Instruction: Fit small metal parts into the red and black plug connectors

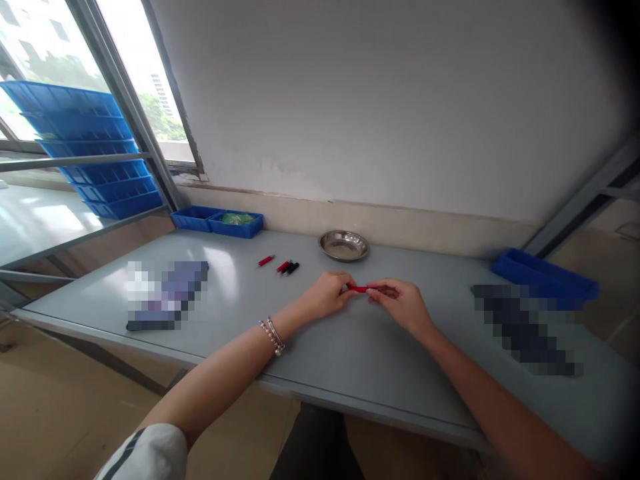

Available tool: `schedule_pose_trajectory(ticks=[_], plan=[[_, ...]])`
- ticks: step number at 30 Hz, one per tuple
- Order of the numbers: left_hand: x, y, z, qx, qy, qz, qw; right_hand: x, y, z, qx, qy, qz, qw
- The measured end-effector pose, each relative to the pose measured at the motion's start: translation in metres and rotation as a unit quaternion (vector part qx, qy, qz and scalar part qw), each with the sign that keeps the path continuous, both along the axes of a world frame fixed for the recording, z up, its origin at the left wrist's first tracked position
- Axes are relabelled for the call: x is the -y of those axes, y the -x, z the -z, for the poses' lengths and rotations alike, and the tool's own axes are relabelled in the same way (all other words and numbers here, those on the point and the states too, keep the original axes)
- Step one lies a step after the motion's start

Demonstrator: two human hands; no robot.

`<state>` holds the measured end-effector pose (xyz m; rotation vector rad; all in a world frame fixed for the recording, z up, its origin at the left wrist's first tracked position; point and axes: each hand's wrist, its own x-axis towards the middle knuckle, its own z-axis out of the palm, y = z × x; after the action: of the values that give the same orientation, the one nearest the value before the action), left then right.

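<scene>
Both my hands meet over the middle of the grey table (310, 347). My left hand (327, 293) and my right hand (397, 301) each pinch one end of a small red part (358, 289) held between them, just above the tabletop. A beaded bracelet sits on my left wrist. To the left lie a loose red piece (265, 261) and a red and black pair (288, 268).
A shallow steel dish (344, 245) stands behind my hands near the wall. Small blue bins (217, 222) sit at the back left, one holding green items. A blue tray (543, 275) rests at the right. Blurred patches lie left and right. Stacked blue crates (85, 147) stand by the window.
</scene>
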<state>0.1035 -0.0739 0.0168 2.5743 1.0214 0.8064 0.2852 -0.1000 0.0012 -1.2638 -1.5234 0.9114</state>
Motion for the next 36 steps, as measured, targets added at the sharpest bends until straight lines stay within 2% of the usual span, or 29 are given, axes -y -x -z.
schedule_pose_trajectory(ticks=[13, 21, 28, 34, 36], plan=[[-0.001, 0.000, 0.001, -0.015, 0.005, -0.005, 1.000, 0.000, 0.006, 0.001, -0.033, 0.012, -0.017, 0.999], [0.000, 0.000, -0.001, -0.014, 0.010, -0.004, 1.000, -0.001, 0.002, 0.004, 0.007, -0.005, -0.024, 1.000], [-0.001, 0.001, 0.001, -0.007, 0.023, -0.007, 1.000, 0.000, 0.002, 0.001, 0.094, -0.042, -0.026, 0.994], [-0.001, 0.001, 0.002, -0.016, 0.036, -0.007, 0.999, 0.002, 0.001, -0.006, 0.250, -0.075, -0.031, 0.965], [-0.001, 0.002, 0.002, -0.013, 0.037, -0.012, 0.999, 0.002, 0.002, -0.005, 0.266, -0.085, -0.018, 0.960]])
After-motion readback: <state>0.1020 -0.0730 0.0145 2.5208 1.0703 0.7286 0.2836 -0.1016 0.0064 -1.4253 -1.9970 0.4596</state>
